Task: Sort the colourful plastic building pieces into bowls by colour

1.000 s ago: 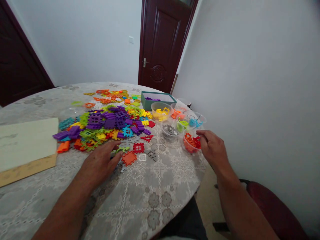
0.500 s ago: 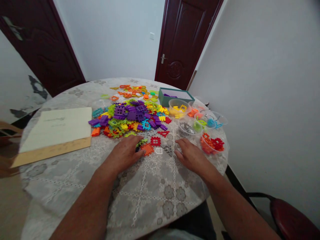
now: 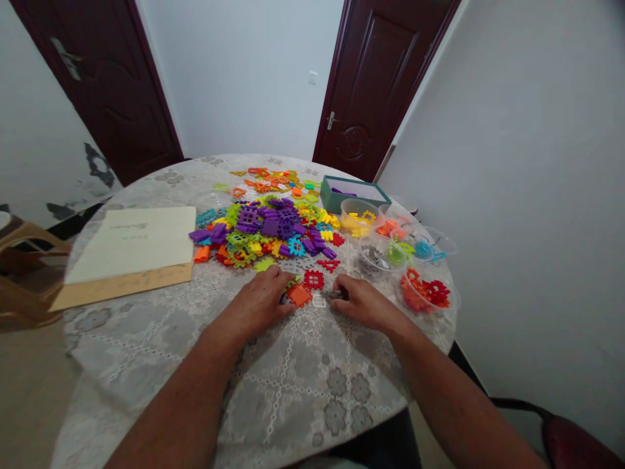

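My left hand (image 3: pixel 263 301) lies on the tablecloth with its thumb and curved fingers apart. A lime-green piece (image 3: pixel 293 281) shows at its fingertips, partly hidden. An orange square building piece (image 3: pixel 299 295) lies just right of its thumb. My right hand (image 3: pixel 361 299) has its fingers curled in around a grey building piece (image 3: pixel 336 295), mostly covered by the fingers. Between the hands lie a red window-shaped square (image 3: pixel 313 280) and a small white window piece (image 3: pixel 319 300). Beyond them rises a mixed pile of plastic building pieces (image 3: pixel 271 225), purple on top.
Clear bowls stand at the right, one with yellow pieces (image 3: pixel 359 225), another with red and orange pieces (image 3: pixel 424 290). Behind them is a green box (image 3: pixel 332 200). An open folder of paper (image 3: pixel 137 238) lies at the left. A chair (image 3: pixel 581 436) stands lower right.
My right hand has closed its fingers over the grey piece, which lay uncovered before. My left hand stays beside the orange square. The whole view has shifted slightly.
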{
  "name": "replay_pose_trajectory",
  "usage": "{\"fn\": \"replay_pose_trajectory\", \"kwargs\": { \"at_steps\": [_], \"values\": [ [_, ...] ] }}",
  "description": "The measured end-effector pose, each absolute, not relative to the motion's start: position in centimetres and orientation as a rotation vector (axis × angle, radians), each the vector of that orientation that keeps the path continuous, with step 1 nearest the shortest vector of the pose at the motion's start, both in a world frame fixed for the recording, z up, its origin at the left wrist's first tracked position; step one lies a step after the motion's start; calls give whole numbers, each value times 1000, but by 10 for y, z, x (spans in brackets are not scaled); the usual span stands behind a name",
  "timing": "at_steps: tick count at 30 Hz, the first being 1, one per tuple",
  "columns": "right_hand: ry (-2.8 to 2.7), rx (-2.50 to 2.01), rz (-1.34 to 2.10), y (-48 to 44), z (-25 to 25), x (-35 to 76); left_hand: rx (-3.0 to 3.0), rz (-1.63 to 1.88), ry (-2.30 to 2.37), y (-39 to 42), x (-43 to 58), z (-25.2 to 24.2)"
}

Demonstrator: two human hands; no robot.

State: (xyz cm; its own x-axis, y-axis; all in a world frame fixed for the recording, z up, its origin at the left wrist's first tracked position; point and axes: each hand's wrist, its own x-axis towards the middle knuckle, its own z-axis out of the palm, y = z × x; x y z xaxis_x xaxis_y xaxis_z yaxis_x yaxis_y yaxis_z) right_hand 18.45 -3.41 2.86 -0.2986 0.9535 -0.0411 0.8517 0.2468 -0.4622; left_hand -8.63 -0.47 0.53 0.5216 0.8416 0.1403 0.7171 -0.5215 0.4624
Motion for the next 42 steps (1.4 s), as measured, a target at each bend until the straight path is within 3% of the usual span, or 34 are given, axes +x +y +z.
{"fn": "replay_pose_trajectory", "kwargs": {
  "at_steps": [4,8,11,16,19,25,34,42],
  "values": [
    [-2189,-1591,437,-36,57,193,2419,530,1298,-2,-89,-1],
    [-1993,-1728,-54,-23,77,226,2407,517,1308,0,-92,-1],
    [-1915,-1894,-344,-7,75,253,2390,456,1322,-4,-94,4],
    [-1861,-1844,-531,3,61,265,2373,249,1405,-17,-91,20],
    [-1922,-1668,-413,-7,59,243,2387,135,1472,-21,-88,26],
    [-2378,-1472,210,-17,39,179,2394,82,1499,-16,-91,20],
    [-2397,-1497,309,1,-2,160,2409,116,1439,-14,-95,21],
    [-2269,-1439,158,3,-11,164,2423,148,1422,-7,-96,16]
  ]
}}
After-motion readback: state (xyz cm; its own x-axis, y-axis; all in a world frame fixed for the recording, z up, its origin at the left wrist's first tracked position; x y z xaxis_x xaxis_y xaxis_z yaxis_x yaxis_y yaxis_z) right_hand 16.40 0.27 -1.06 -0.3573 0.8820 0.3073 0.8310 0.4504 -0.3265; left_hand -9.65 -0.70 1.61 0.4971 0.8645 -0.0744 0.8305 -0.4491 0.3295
